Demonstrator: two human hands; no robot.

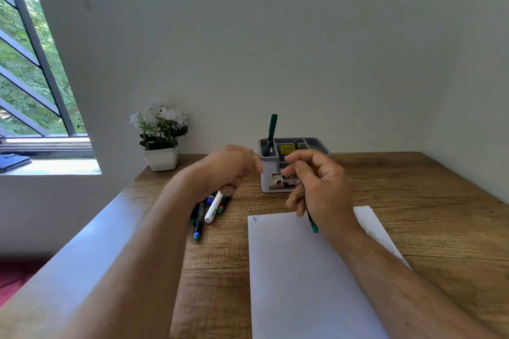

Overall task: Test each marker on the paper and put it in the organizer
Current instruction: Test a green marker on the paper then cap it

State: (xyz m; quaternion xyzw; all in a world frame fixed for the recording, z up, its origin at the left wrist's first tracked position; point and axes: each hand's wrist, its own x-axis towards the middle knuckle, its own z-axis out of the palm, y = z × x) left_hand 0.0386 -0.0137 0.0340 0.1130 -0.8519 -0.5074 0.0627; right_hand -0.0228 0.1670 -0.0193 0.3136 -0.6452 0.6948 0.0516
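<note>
White paper lies closest on the wooden surface, with a tiny pen mark in its top left corner, and above it the right hand curls its fingers around a green-ended marker that points down over the sheet. Just left, the left hand is bunched up and blurry, so I cannot tell if it holds anything, and under it lies a pile of markers. Farther back, near a white flower pot, the grey organizer holds one green marker standing up, and its yellow sticker reads "49.00".
</note>
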